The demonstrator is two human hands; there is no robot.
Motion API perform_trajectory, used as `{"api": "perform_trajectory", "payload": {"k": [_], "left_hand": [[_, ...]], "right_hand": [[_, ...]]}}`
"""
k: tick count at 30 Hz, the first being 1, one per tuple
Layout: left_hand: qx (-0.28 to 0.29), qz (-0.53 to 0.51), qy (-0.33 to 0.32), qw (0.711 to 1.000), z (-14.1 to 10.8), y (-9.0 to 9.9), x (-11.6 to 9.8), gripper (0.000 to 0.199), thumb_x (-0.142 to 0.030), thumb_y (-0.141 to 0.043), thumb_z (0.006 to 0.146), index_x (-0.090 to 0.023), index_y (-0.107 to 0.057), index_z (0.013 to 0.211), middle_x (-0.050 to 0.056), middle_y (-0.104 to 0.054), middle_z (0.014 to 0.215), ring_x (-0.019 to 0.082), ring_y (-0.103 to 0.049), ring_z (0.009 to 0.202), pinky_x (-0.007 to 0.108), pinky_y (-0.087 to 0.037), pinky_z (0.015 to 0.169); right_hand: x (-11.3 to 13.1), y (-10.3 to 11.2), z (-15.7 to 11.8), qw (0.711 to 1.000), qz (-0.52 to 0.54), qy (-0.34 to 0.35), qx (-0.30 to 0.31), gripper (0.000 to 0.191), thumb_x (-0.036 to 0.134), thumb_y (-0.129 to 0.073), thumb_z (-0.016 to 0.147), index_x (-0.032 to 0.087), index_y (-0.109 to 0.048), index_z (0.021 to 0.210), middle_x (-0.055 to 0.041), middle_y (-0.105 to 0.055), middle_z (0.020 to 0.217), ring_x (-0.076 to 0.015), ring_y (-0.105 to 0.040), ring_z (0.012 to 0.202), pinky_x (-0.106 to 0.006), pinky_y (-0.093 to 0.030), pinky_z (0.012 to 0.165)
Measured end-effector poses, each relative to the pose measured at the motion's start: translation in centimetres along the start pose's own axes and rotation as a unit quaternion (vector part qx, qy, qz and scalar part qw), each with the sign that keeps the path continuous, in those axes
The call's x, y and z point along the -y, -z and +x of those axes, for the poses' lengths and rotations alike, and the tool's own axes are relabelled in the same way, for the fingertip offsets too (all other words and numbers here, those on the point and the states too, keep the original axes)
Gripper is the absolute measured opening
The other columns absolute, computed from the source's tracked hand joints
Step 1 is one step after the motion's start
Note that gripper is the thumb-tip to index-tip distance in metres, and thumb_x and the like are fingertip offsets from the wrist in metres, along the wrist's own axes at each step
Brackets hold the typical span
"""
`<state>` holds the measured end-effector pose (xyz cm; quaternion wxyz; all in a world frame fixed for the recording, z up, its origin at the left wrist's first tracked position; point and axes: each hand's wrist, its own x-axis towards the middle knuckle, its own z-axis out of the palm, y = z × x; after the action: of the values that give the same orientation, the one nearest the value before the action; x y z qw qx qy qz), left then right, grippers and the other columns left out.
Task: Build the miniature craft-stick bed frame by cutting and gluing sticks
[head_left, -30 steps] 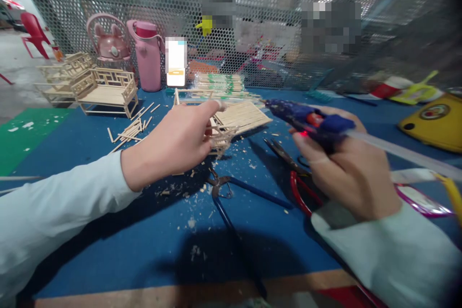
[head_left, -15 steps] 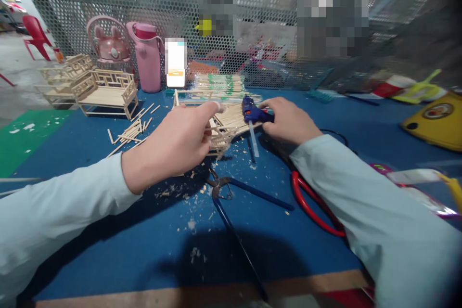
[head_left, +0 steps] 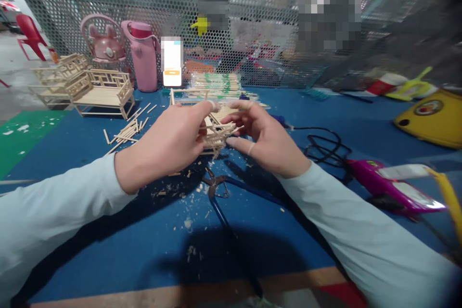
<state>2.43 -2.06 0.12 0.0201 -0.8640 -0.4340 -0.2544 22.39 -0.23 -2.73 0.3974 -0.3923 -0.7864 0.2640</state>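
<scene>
My left hand (head_left: 171,142) is closed with its fingertips on a small bench frame of thin wooden sticks (head_left: 216,138), whose back rail rises behind the hand. My right hand (head_left: 267,137) is at the frame's right end, thumb and fingers apart and curved around it; whether they touch it I cannot tell. Behind that hand lies a blue glue gun (head_left: 279,119), mostly hidden. Nearer to me on the blue table, below both hands, are blue-handled pliers (head_left: 215,184) with spread handles.
Loose cut sticks (head_left: 130,130) lie left of my left hand. Finished stick benches (head_left: 103,94), a pink bottle (head_left: 144,60), a lit phone (head_left: 172,65) and bagged sticks (head_left: 216,84) stand or lie behind. A black cable (head_left: 325,142) and purple device (head_left: 393,185) are to the right.
My right hand has let go of the glue gun and moved left to the bench frame's end. My left hand stays on the frame. The view has shifted slightly.
</scene>
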Motion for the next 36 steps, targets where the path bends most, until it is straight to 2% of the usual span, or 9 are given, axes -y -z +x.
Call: {"api": "perform_trajectory", "payload": {"k": [5, 11, 21, 25, 29, 31, 33, 35, 36], "left_hand": [[0.000, -0.003, -0.004, 1.000, 0.0, 0.0, 0.0, 0.044, -0.010, -0.052, 0.073, -0.016, -0.056, 0.116, 0.007, -0.071, 0.082, 0.021, -0.065, 0.074, 0.029, -0.043, 0.062], [-0.012, -0.007, -0.011, 1.000, -0.1, -0.2, 0.1, 0.037, -0.014, -0.053, 0.075, -0.016, -0.058, 0.112, 0.006, -0.071, 0.082, 0.020, -0.065, 0.075, 0.027, -0.043, 0.062], [-0.011, -0.008, -0.008, 1.000, -0.1, 0.0, 0.1, 0.036, -0.016, -0.053, 0.077, -0.016, -0.059, 0.113, 0.007, -0.070, 0.081, 0.020, -0.064, 0.072, 0.027, -0.040, 0.060], [-0.004, -0.010, -0.015, 1.000, -0.3, 0.0, 0.2, 0.044, -0.013, -0.055, 0.073, -0.017, -0.055, 0.116, 0.006, -0.070, 0.087, 0.020, -0.064, 0.077, 0.028, -0.043, 0.064], [0.000, -0.025, -0.025, 0.999, 0.0, 0.8, 0.0, 0.040, -0.014, -0.054, 0.071, -0.015, -0.057, 0.111, 0.009, -0.068, 0.100, 0.023, -0.064, 0.087, 0.032, -0.047, 0.073], [-0.027, -0.044, -0.023, 0.998, 0.1, 1.6, 0.0, 0.039, -0.014, -0.053, 0.072, -0.016, -0.057, 0.110, 0.009, -0.067, 0.106, 0.023, -0.063, 0.093, 0.033, -0.048, 0.080], [-0.086, -0.073, -0.014, 0.994, -0.3, 2.4, 0.2, 0.038, -0.014, -0.052, 0.075, -0.018, -0.055, 0.113, 0.006, -0.066, 0.108, 0.020, -0.061, 0.098, 0.033, -0.047, 0.087], [-0.165, -0.102, 0.002, 0.981, -1.2, 2.7, 0.9, 0.034, -0.013, -0.049, 0.079, -0.021, -0.055, 0.111, 0.004, -0.065, 0.107, 0.018, -0.060, 0.099, 0.032, -0.045, 0.091], [-0.180, -0.111, 0.021, 0.977, -1.9, 2.6, 1.4, 0.031, -0.014, -0.047, 0.082, -0.022, -0.054, 0.111, 0.004, -0.064, 0.108, 0.017, -0.059, 0.102, 0.032, -0.044, 0.095]], "right_hand": [[0.0, -0.5, -0.1, 1.000, -0.008, 0.005, -0.025, 0.061, 0.021, -0.067, 0.068, 0.023, -0.041, 0.123, -0.0055, -0.060, 0.104, -0.0193, -0.059, 0.095, -0.035, -0.049, 0.079], [0.6, -1.5, -0.3, 1.000, 0.003, 0.007, -0.002, 0.045, 0.021, -0.065, 0.074, 0.023, -0.046, 0.116, -0.0032, -0.063, 0.098, -0.0169, -0.061, 0.082, -0.034, -0.051, 0.075], [0.4, -1.4, -0.3, 0.999, 0.035, -0.014, -0.002, 0.051, 0.015, -0.064, 0.070, 0.025, -0.043, 0.116, 0.0004, -0.061, 0.085, -0.0155, -0.058, 0.074, -0.031, -0.047, 0.066], [0.3, -1.4, -0.3, 0.999, 0.037, -0.010, 0.000, 0.051, 0.015, -0.063, 0.069, 0.024, -0.043, 0.116, 0.0004, -0.060, 0.085, -0.0157, -0.059, 0.076, -0.030, -0.047, 0.066], [0.1, -1.5, -0.4, 1.000, 0.021, -0.009, -0.007, 0.054, 0.011, -0.059, 0.067, 0.024, -0.044, 0.117, -0.0022, -0.060, 0.094, -0.0161, -0.060, 0.081, -0.029, -0.049, 0.067], [0.0, -1.4, -0.5, 1.000, 0.008, -0.012, -0.016, 0.055, 0.011, -0.057, 0.064, 0.024, -0.046, 0.116, -0.0041, -0.059, 0.100, -0.0169, -0.060, 0.083, -0.029, -0.050, 0.066], [0.1, -0.9, -0.6, 0.999, -0.021, -0.017, -0.046, 0.055, 0.011, -0.055, 0.062, 0.024, -0.047, 0.115, -0.0047, -0.058, 0.102, -0.0161, -0.060, 0.078, -0.028, -0.050, 0.061], [0.4, 0.0, -0.6, 0.990, -0.061, -0.008, -0.130, 0.055, 0.012, -0.054, 0.063, 0.024, -0.047, 0.116, -0.0046, -0.058, 0.101, -0.0143, -0.057, 0.069, -0.026, -0.046, 0.053], [0.6, 0.6, -0.5, 0.978, -0.080, 0.004, -0.192, 0.054, 0.013, -0.054, 0.064, 0.024, -0.046, 0.116, -0.0050, -0.058, 0.101, -0.0136, -0.056, 0.066, -0.026, -0.043, 0.050]]}}
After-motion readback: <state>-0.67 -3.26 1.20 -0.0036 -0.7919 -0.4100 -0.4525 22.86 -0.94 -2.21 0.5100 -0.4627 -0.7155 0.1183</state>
